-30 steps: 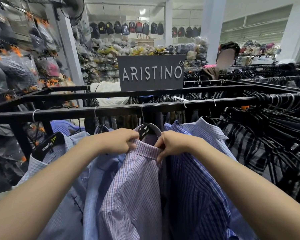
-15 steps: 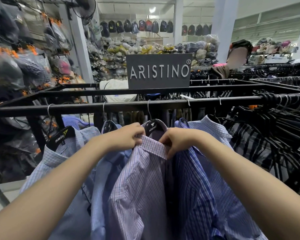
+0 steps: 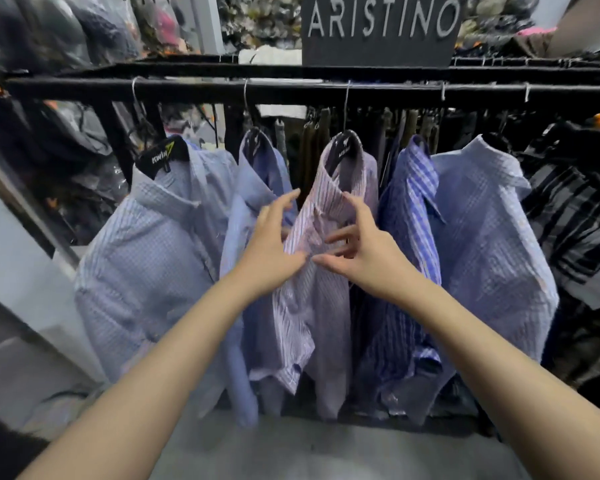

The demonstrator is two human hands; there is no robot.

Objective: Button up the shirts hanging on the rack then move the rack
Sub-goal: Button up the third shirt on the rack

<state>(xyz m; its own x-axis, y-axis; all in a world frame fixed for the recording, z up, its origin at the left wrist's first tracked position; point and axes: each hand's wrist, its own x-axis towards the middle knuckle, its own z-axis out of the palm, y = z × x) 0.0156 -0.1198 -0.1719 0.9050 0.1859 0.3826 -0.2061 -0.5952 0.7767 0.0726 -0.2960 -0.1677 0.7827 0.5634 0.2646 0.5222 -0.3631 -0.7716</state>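
Several shirts hang on hangers from the black rack bar (image 3: 291,90). In the middle is a purple striped shirt (image 3: 312,306) on a black hanger. My left hand (image 3: 274,244) and my right hand (image 3: 364,247) are at its chest, just below the collar. Both hands have their fingers spread loosely, and the thumbs nearly meet on the shirt's front edge. Neither hand clearly pinches the cloth. A blue shirt (image 3: 250,188) and a light blue checked shirt (image 3: 146,254) hang to the left. A dark blue striped shirt (image 3: 409,237) and another pale checked shirt (image 3: 482,237) hang to the right.
A dark ARISTINO sign (image 3: 378,26) stands behind the bar. Dark plaid garments (image 3: 568,220) crowd the right end of the rack. Bagged goods (image 3: 66,133) pile up at the left. Grey floor (image 3: 309,452) shows below the shirts.
Both hands have left the purple shirt's collar and dropped to its chest, with the fingers now opened out. The view has tilted downward.
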